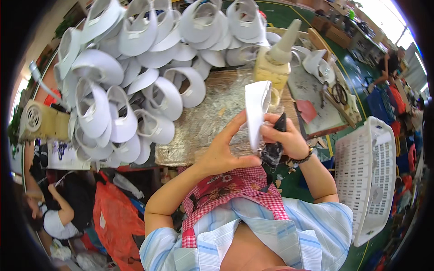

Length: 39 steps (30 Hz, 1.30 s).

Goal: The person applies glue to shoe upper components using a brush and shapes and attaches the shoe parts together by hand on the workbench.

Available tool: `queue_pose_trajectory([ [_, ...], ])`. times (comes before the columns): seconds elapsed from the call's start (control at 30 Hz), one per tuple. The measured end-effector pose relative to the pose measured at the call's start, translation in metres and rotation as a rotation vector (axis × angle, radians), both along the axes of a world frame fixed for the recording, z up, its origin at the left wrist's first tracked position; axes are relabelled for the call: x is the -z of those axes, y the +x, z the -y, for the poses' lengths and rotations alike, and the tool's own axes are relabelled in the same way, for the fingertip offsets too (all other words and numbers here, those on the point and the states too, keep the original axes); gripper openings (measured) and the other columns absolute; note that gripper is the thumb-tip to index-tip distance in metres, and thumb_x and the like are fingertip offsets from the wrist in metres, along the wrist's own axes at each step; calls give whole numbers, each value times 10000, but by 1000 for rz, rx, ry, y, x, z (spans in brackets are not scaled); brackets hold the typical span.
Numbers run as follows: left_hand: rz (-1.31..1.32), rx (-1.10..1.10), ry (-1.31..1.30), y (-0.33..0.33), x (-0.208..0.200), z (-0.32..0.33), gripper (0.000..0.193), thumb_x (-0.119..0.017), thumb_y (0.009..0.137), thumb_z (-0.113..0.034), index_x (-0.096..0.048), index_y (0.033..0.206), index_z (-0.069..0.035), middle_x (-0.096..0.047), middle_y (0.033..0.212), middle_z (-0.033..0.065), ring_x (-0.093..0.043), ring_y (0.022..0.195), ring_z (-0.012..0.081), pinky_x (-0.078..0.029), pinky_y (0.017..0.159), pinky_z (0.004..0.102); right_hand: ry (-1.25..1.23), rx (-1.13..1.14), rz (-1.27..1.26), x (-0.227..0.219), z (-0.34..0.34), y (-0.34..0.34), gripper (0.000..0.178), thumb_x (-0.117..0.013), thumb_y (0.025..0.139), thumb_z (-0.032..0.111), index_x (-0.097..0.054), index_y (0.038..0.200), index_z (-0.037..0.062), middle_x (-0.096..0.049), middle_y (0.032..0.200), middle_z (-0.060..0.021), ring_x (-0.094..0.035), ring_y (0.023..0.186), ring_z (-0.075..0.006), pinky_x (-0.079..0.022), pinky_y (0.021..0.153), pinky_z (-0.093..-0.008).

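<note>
Head view: over a worn workbench (pixel 203 122), the left hand (pixel 224 151) steadies a white visor brim (pixel 257 113) with spread fingers. The right hand (pixel 285 137) pinches its edge, gripping a black tool (pixel 275 147). Visors (pixel 135 67) pile behind; glue bottle (pixel 275 58) nearby.

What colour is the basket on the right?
The basket is white, seen clearly in the head view.

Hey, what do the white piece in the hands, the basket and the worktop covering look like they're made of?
White piece: looks like matte foam or rubber, smooth and uniformly white, like the piled pieces; can't be sure. Basket: white moulded plastic, judging by its regular grid of holes. Worktop covering: shiny, crinkled silvery sheet, probably foil or film.
</note>
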<state>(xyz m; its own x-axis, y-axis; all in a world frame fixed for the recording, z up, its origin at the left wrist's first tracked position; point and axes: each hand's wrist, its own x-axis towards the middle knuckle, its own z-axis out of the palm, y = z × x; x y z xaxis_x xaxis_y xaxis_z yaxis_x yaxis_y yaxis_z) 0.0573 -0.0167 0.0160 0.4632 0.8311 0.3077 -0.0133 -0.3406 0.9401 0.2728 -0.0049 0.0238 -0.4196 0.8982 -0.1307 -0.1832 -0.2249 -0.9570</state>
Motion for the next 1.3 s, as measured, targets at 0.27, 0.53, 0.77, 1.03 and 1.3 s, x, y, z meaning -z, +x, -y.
queue_pose_trajectory([
  [0.27,396,-346,-561,-65,54,29,337,-575,890,-14,-513,1220,17,-641,1073,91,-638,944,157,-539,821,288,513,282,236,-22,-54,16,261,-644,860,192,-601,1050,19,-582,804,45,-502,683,-26,-392,590,-186],
  [0.53,509,-360,-879,-90,60,40,324,-544,909,-52,-506,1228,-8,-614,1127,95,-626,1002,183,-544,860,335,1153,435,969,28,-81,27,287,-672,852,295,-682,840,9,-595,624,-97,-565,566,-102,-427,522,-271],
  [0.77,267,-341,-853,-87,53,42,313,-537,924,-76,-506,1225,2,-632,1095,90,-638,952,154,-545,815,294,356,352,498,-6,-48,-6,343,-644,879,341,-688,820,5,-609,580,-5,-543,475,-52,-414,457,-198],
  [1.03,295,-325,-682,-77,43,37,270,-499,944,-86,-509,1180,43,-640,1040,106,-646,913,161,-553,786,290,794,65,558,-11,-51,-97,197,-657,837,232,-699,837,39,-609,612,-120,-577,502,-253,-461,506,-327],
  [1.3,424,-386,-842,-102,72,33,246,-582,908,-108,-566,1122,12,-655,1033,98,-660,887,159,-573,753,273,970,142,436,37,-36,-35,73,-604,795,47,-631,766,-15,-610,705,-83,-580,626,-185,-458,589,-292],
])
